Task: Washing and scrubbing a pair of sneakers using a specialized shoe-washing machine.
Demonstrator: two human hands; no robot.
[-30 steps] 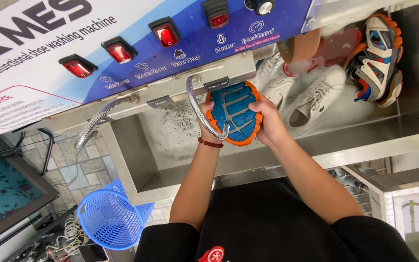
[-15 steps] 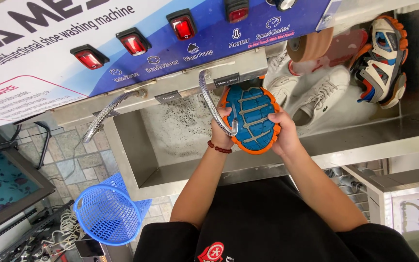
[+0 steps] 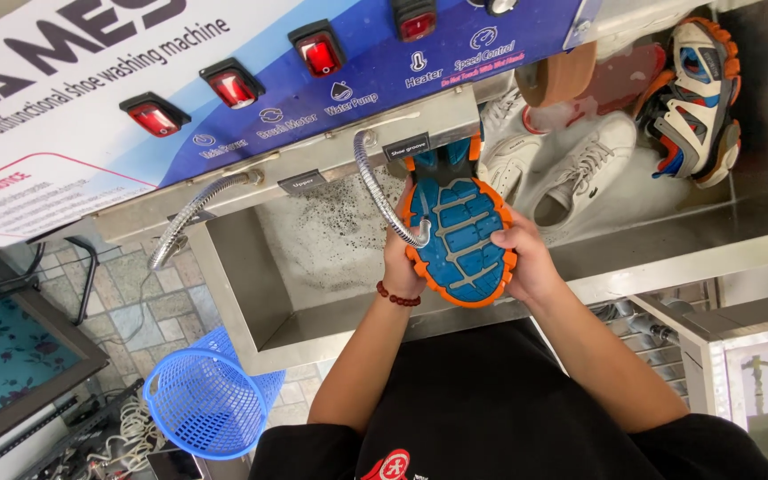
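Both hands, left hand [image 3: 402,262] and right hand [image 3: 526,262], grip the blue-orange shoe [image 3: 457,236] with closed fingers; it has moved up, toe now under the brush slot [image 3: 442,151] beside the metal hose [image 3: 380,191].

- We see a blue panel [image 3: 313,98] above, with three red switches [image 3: 233,84] lit in a row.
- A second steel hose [image 3: 193,218] hangs off to the left of the sink [image 3: 251,302].
- Two white sneakers [image 3: 580,173] lie in suds at the right, just beside each other.
- A multicoloured sneaker [image 3: 695,98] rests on its side, farther right.
- A brown round brush [image 3: 557,76] sticks out under the panel.
- A blue mesh basket [image 3: 206,400] stands on the tiled floor [image 3: 126,302], below the sink's left corner.
- Cables [image 3: 117,427] lie near the basket.
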